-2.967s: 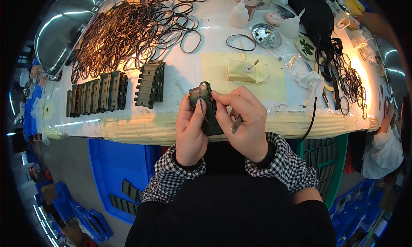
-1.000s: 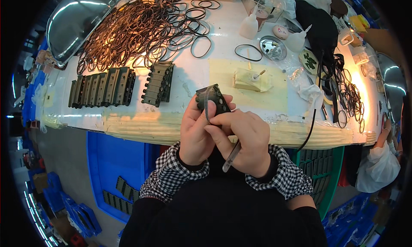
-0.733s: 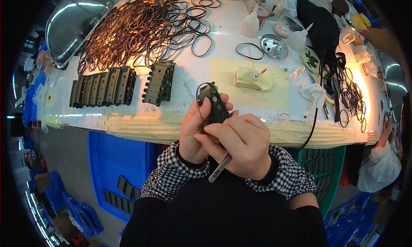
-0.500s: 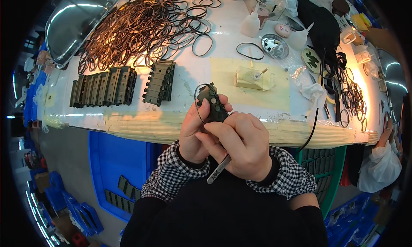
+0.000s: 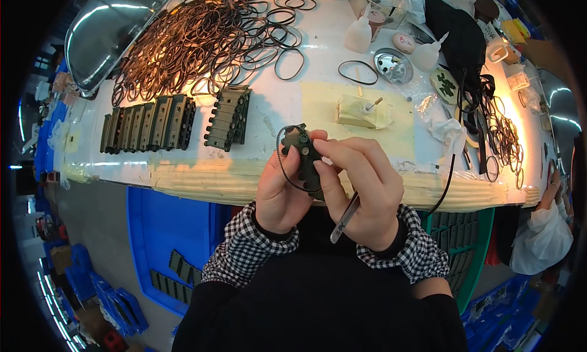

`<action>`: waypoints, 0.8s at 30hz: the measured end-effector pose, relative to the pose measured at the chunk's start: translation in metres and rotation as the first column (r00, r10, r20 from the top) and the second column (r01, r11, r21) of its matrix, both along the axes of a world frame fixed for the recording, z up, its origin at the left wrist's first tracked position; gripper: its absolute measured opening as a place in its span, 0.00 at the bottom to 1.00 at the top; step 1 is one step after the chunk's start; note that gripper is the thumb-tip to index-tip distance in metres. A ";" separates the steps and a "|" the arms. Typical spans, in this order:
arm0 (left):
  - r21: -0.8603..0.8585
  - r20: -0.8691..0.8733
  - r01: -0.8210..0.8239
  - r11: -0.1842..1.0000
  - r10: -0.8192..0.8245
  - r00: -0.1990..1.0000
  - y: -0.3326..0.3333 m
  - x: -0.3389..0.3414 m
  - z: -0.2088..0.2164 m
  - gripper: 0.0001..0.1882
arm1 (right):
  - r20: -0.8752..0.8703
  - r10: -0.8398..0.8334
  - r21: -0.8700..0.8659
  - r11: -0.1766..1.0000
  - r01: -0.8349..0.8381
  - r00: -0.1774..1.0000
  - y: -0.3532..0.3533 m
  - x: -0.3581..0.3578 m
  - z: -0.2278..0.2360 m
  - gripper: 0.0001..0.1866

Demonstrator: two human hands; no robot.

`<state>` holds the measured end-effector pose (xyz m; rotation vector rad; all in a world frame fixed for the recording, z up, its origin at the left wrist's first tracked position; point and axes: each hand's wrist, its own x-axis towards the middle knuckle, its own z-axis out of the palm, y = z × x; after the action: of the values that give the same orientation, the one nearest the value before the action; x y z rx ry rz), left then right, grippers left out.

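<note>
My left hand (image 5: 280, 193) holds up a small dark green plastic part (image 5: 312, 176) with round wheels along it, gripped between thumb and fingers above the table's near edge. A thin black ridged band (image 5: 283, 162) loops out around the part's left side and past my left thumb. My right hand (image 5: 374, 190) has thumb and forefinger at the part's right side, near its wheels. Metal tweezers (image 5: 343, 222) are tucked in that same hand, their blunt end sticking out toward me. Whatever lies between the right fingertips is hidden.
A row of green wheeled parts (image 5: 147, 124) and another green stack (image 5: 227, 118) stand at left. Behind them lies a heap of black bands (image 5: 183, 43). A taped block (image 5: 364, 111), round dish (image 5: 392, 66) and squeeze bottle (image 5: 358, 34) sit to the right. Blue (image 5: 137, 229) and green bins (image 5: 483, 242) stand below.
My right hand has moved up and right along the part, fingers opening from a tighter curl, and the tweezers have swung with it. The part now shows more of its lower end.
</note>
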<state>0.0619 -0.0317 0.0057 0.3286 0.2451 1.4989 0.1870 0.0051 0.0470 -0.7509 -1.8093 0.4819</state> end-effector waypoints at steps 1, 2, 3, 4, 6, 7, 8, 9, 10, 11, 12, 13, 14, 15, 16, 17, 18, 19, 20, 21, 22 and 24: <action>0.018 -0.012 0.011 1.000 -0.011 1.000 0.000 -0.001 0.000 0.20 | 0.010 0.001 -0.010 1.000 0.000 1.000 0.001 0.000 0.000 0.14; 0.036 -0.025 0.022 0.999 -0.021 0.999 -0.001 -0.002 0.000 0.20 | 0.022 0.002 0.011 1.000 -0.003 1.000 0.002 0.001 -0.002 0.14; 0.054 -0.036 0.033 0.998 -0.031 0.999 -0.001 -0.002 -0.001 0.20 | 0.036 0.004 0.032 0.999 -0.005 0.999 0.003 0.001 -0.005 0.15; 0.019 -0.061 0.013 1.000 -0.012 0.998 -0.002 -0.001 -0.001 0.19 | 0.049 0.005 0.053 0.999 -0.008 0.999 0.004 0.002 -0.006 0.16; -0.048 -0.112 -0.027 0.998 0.022 0.993 -0.004 0.000 0.001 0.18 | 0.061 0.019 0.048 0.999 -0.022 0.998 0.004 0.004 -0.006 0.16; -0.052 -0.147 -0.040 0.998 0.032 0.989 -0.004 0.000 0.001 0.17 | 0.067 0.026 0.046 0.999 -0.029 0.997 0.005 0.005 -0.007 0.16; -0.054 -0.181 -0.052 0.997 0.042 0.983 -0.004 -0.001 0.001 0.17 | 0.077 0.024 0.032 0.999 -0.026 0.997 0.004 0.006 -0.006 0.16; -0.058 -0.217 -0.067 0.996 0.053 0.975 -0.005 -0.002 0.001 0.16 | 0.086 0.025 0.017 1.000 -0.026 0.996 0.003 0.006 -0.005 0.17; -0.051 -0.217 -0.069 0.996 0.056 0.975 -0.006 -0.003 -0.001 0.16 | 0.094 0.025 0.002 1.000 -0.026 0.995 0.002 0.007 -0.003 0.17; -0.044 -0.218 -0.069 0.997 0.058 0.974 -0.007 -0.004 -0.004 0.16 | 0.083 0.034 -0.027 0.999 -0.031 0.996 0.001 0.007 -0.001 0.17; -0.036 -0.217 -0.069 0.997 0.059 0.974 -0.007 -0.004 -0.006 0.16 | 0.074 0.040 -0.055 0.998 -0.036 0.996 0.000 0.006 0.000 0.17; -0.048 -0.209 -0.069 0.996 0.057 0.976 -0.007 -0.003 -0.005 0.16 | 0.064 0.046 -0.083 0.996 -0.041 0.997 -0.001 0.006 0.000 0.17; -0.060 -0.200 -0.069 0.996 0.056 0.978 -0.008 -0.001 -0.002 0.16 | 0.047 0.042 -0.076 0.996 -0.038 0.998 -0.001 0.004 -0.002 0.17; -0.072 -0.192 -0.069 0.995 0.054 0.980 -0.008 0.000 0.000 0.16 | 0.030 0.038 -0.069 0.997 -0.036 0.999 -0.001 0.003 -0.005 0.17; -0.071 -0.182 -0.060 0.996 0.046 0.982 -0.008 0.000 -0.001 0.16 | 0.014 0.034 -0.062 0.998 -0.033 0.999 -0.001 0.002 -0.007 0.17; -0.071 -0.172 -0.051 0.996 0.038 0.984 -0.008 -0.001 -0.004 0.16 | 0.001 0.048 -0.116 0.992 -0.048 0.999 -0.001 0.003 -0.007 0.17; -0.070 -0.164 -0.044 0.997 0.032 0.986 -0.008 -0.001 -0.005 0.16 | -0.013 0.063 -0.168 0.984 -0.064 0.998 -0.002 0.003 -0.006 0.16; -0.073 -0.179 -0.052 0.996 0.038 0.983 -0.008 -0.001 -0.005 0.15 | -0.027 0.077 -0.219 0.972 -0.082 0.997 -0.003 0.004 -0.005 0.16; -0.077 -0.194 -0.061 0.995 0.045 0.980 -0.008 -0.001 -0.005 0.15 | -0.045 0.092 -0.263 0.959 -0.101 0.995 -0.002 0.005 -0.005 0.15; -0.080 -0.209 -0.070 0.994 0.052 0.976 -0.008 -0.002 -0.005 0.15 | -0.064 0.107 -0.306 0.944 -0.122 0.992 -0.002 0.006 -0.005 0.14; -0.064 -0.241 -0.090 0.994 0.072 0.968 -0.008 -0.003 -0.007 0.15 | -0.083 0.121 -0.347 0.927 -0.143 0.989 -0.001 0.007 -0.004 0.13; -0.032 -0.303 -0.126 0.991 0.111 0.946 -0.008 -0.007 -0.010 0.14 | -0.103 0.146 -0.347 0.922 -0.173 0.984 0.001 0.007 -0.003 0.14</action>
<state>0.0546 -0.0397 -0.0042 0.5099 0.5540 1.5553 0.1944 0.0061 0.0438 -0.8183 -1.7409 0.9525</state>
